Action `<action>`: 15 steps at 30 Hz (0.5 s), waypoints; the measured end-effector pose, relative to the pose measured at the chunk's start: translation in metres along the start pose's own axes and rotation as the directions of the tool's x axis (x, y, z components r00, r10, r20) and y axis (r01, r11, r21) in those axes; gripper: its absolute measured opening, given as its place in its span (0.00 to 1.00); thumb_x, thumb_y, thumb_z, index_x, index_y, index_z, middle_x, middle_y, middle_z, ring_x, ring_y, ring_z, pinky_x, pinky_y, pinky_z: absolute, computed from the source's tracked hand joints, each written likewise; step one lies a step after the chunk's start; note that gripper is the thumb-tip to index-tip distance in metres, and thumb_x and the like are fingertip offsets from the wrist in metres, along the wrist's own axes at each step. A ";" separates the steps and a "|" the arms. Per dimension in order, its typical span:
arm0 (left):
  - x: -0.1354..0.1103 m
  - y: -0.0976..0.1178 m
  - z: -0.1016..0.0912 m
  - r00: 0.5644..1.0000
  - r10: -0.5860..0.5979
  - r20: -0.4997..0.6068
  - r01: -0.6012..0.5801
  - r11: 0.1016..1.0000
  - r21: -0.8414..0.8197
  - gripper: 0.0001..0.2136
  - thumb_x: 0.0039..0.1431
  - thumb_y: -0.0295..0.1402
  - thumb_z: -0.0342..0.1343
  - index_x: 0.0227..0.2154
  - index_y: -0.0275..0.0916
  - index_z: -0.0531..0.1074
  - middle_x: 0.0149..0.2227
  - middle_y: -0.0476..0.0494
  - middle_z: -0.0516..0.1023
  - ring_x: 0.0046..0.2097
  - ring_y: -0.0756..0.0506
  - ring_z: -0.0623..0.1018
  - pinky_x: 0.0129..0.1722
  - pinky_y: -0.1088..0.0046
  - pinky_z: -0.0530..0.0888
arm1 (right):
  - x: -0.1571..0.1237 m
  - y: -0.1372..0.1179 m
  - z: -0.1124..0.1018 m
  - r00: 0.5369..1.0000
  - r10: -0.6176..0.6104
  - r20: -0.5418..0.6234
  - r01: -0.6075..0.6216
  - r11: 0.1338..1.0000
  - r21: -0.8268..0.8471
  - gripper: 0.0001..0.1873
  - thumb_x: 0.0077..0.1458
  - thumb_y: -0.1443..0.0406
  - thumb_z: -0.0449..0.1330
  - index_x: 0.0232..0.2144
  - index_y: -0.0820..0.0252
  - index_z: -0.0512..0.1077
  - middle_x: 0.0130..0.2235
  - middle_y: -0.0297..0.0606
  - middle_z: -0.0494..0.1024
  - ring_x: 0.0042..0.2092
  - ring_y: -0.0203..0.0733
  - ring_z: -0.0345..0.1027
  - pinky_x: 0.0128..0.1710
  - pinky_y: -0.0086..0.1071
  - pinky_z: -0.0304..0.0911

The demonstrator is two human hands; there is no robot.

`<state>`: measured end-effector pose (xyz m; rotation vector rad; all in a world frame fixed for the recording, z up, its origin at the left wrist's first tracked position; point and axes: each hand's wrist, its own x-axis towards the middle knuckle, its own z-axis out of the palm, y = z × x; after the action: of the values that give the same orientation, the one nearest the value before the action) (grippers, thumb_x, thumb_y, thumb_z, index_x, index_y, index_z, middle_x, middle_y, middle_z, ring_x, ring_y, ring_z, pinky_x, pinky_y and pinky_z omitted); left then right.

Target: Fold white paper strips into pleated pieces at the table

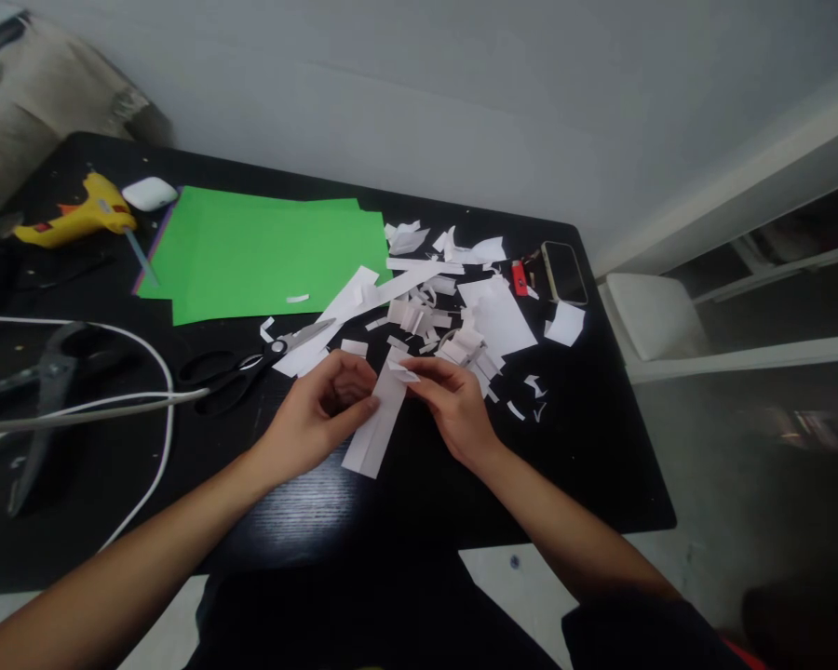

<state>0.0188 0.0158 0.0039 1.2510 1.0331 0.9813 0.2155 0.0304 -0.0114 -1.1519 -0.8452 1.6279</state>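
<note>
Between my two hands is a white paper strip [375,430], slanting down toward me, with a small folded flap at its upper end. My left hand [325,409] pinches its left edge between thumb and fingers. At the folded end, my right hand [453,400] grips the paper with thumb and forefinger. Just beyond lie cut white paper pieces [419,316], some folded into small blocks. Black-handled scissors [251,365] rest with blades apart over a long white strip, left of my left hand.
Green paper sheets [279,251] lie at the back, near a yellow glue gun [87,214] and a white case [149,194]. A white cable [168,409] and dark pliers [48,391] are at left. A phone [564,273] and a red lighter [519,277] lie at right.
</note>
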 end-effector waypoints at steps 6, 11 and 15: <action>0.000 -0.001 0.000 1.000 0.007 0.014 -0.007 1.000 0.002 0.08 0.60 0.28 0.64 0.40 0.40 0.73 0.34 0.50 0.78 0.36 0.51 0.79 0.37 0.75 0.75 | 0.001 -0.001 0.000 1.000 -0.009 -0.016 0.009 1.000 0.010 0.09 0.47 0.64 0.73 0.35 0.53 0.84 0.38 0.34 0.85 0.41 0.43 0.79 0.49 0.41 0.75; -0.001 0.001 -0.002 1.000 -0.008 0.030 0.006 0.996 0.094 0.05 0.62 0.32 0.62 0.40 0.40 0.74 0.31 0.50 0.76 0.32 0.50 0.75 0.32 0.75 0.72 | 0.001 -0.002 0.000 0.999 -0.029 -0.042 0.030 1.000 0.006 0.09 0.47 0.65 0.72 0.35 0.53 0.84 0.38 0.33 0.85 0.42 0.44 0.79 0.48 0.42 0.76; -0.001 0.001 -0.003 1.000 -0.002 0.017 -0.001 0.990 0.139 0.06 0.63 0.34 0.62 0.41 0.40 0.76 0.33 0.48 0.77 0.33 0.49 0.75 0.32 0.73 0.72 | 0.000 -0.004 0.001 0.998 -0.046 -0.032 0.046 0.999 0.000 0.14 0.48 0.64 0.72 0.40 0.53 0.81 0.40 0.33 0.84 0.43 0.44 0.79 0.48 0.41 0.77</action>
<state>0.0158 0.0158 0.0048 1.3704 1.1034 0.9094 0.2158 0.0316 -0.0078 -1.1475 -0.8445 1.5680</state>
